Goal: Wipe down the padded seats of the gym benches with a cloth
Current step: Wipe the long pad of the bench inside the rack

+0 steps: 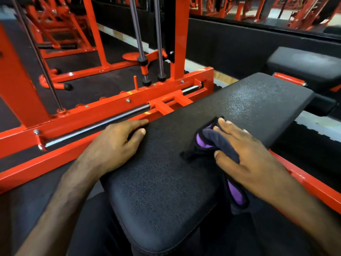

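The orange frame (103, 108) took up most of the left side, with a chrome rail (96, 124) running along its low beam and two guide rods (147, 34) standing up behind it. Rubber floor (103, 78) showed dark under all of it.

Next biggest was the black padded seat (184, 154), running from the near edge diagonally up to the right, pebbly texture all over. A second pad (304, 65) sat further back on the right, apart from the first one.

The left hand (118, 145) lay on the seat's left edge, fingers mostly straight and spread a bit, the index finger reaching over toward the frame, gripping nothing.

The right hand (247, 159) was flat on top of the cloth (217, 143), fingers straight and splayed, pressing it down onto the right half of the seat rather than clutching it. The cloth was dark with purple showing in the folds, bunched up under the palm, and a tail of it hung off the seat's right edge below the wrist.
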